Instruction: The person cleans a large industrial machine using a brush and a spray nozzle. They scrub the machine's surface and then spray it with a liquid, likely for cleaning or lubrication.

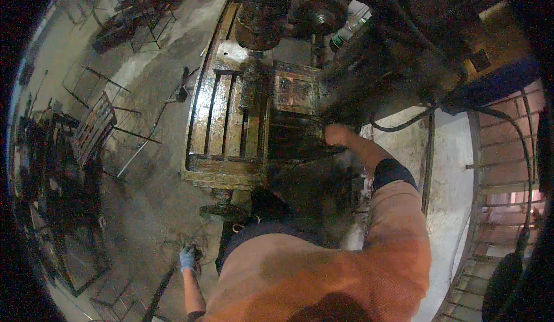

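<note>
I am looking down over my orange-sleeved chest at an old, grimy milling machine, its slotted table (222, 120) stretching away from me. My right hand (334, 133) is reaching forward to the dark machine body just right of a rusty block workpiece (294, 91) clamped on the table; I cannot tell whether it is gripping anything (shadow hides the fingers). My left hand (187, 258), in a pale blue glove, is hanging low near the floor, closing loosely on a tangle of metal swarf (179, 242). I judge I am adjusting a control; next calls for a firm, careful turn.
</note>
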A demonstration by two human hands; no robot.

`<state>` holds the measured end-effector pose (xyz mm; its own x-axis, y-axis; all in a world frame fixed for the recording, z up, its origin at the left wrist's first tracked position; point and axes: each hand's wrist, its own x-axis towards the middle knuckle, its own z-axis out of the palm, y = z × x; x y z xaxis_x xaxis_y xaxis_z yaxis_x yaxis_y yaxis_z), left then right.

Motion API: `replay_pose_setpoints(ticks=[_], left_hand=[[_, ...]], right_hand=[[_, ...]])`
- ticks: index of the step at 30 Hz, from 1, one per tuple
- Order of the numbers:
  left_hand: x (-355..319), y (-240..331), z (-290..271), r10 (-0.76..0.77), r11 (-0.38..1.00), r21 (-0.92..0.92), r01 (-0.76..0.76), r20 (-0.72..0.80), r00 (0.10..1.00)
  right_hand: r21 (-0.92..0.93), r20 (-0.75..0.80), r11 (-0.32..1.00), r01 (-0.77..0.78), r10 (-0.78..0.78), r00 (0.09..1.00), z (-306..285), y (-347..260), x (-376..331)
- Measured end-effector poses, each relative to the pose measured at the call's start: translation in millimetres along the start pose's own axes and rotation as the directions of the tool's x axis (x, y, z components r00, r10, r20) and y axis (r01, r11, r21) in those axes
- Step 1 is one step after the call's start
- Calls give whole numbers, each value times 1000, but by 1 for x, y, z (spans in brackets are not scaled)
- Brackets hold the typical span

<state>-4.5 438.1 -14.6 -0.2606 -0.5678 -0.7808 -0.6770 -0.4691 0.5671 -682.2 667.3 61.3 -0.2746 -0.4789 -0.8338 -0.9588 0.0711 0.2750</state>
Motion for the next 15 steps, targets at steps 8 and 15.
replay_pose_setpoints(ticks=[8,15], left_hand=[[31,-48,-41,23,986,-163,-29,-34,999],[-1,-16,-32,-11,993,119,11,6,1000]], right_hand=[[-63,-662,996,64,-90,744,70,-28,25],[148,-611,983,-112,180,771,157,-51,6]])
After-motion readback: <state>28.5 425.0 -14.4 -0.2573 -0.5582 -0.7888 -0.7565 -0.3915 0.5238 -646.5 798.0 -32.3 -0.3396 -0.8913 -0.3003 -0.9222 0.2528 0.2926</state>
